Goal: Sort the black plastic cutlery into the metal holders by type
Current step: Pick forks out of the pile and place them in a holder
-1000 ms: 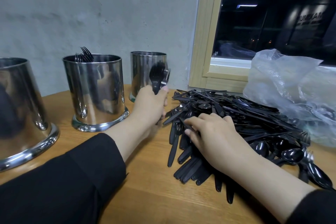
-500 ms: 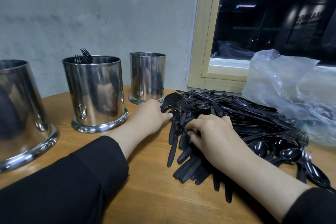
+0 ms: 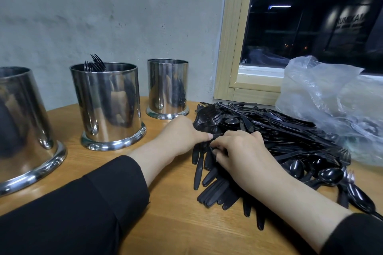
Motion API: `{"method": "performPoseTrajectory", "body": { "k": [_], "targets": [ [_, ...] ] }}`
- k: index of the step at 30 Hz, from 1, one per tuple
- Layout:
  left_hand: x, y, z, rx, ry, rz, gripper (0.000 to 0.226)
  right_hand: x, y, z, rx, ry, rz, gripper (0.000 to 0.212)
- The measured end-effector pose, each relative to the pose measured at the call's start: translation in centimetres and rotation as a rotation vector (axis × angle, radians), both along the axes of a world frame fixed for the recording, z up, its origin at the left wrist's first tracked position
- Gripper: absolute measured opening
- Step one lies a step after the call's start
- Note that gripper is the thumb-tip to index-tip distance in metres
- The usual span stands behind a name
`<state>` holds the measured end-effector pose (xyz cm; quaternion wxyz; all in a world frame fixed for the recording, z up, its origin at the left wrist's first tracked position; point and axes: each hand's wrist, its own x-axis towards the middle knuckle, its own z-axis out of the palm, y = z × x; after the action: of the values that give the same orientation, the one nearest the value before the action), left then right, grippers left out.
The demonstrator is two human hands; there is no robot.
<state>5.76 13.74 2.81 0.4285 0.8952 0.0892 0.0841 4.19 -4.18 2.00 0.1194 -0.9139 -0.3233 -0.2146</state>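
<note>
A large pile of black plastic cutlery point(image 3: 275, 138) lies on the right side of a wooden bench point(image 3: 165, 223). Both hands meet at the pile's left edge: the left hand point(image 3: 182, 132) has its fingers curled around several pieces, and the right hand point(image 3: 242, 151) pinches handles with bent fingers. 3 metal holders point(image 3: 107, 105) stand at left; the middle one holds forks point(image 3: 95, 64). A clear plastic bag point(image 3: 331, 105) sits behind the pile.
</note>
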Motion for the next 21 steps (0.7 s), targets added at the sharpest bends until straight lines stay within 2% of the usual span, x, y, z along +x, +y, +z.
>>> {"method": "performPoseTrajectory", "body": {
  "k": [4, 7, 9, 12, 14, 18, 21],
  "targets": [
    [-0.7, -0.3, 0.6, -0.088, 0.001, -0.022, 0.034, -0.2, 0.0, 0.3, 0.016, 0.01, 0.007, 0.018],
    [-1.2, -0.4, 0.8, -0.269, -0.086, -0.04, 0.028, -0.1, -0.1, 0.5, 0.106, 0.021, 0.015, 0.016],
    [-1.5, -0.4, 1.2, -0.418, -0.187, -0.036, 0.025, 0.0, -0.3, 1.0, 0.246, 0.044, -0.016, 0.018],
    [-1.6, -0.3, 1.8, -0.638, -0.291, -0.014, 0.021, 0.1, -0.5, 1.8, 0.563, 0.173, -0.09, 0.023],
    [-1.5, -0.3, 1.7, -0.733, -0.309, -0.025, 0.023, 0.4, -0.7, 2.0, 0.799, 0.272, -0.067, 0.028],
    [-1.7, -1.2, 1.4, -0.818, -0.261, -0.128, 0.025, -0.1, -0.5, 2.3, 1.13, 0.446, 0.082, 0.023],
    [-2.0, -2.0, 1.4, -0.842, -0.257, -0.183, 0.014, -0.7, 0.1, 2.2, 1.207, 0.535, 0.148, 0.02]
  ]
}}
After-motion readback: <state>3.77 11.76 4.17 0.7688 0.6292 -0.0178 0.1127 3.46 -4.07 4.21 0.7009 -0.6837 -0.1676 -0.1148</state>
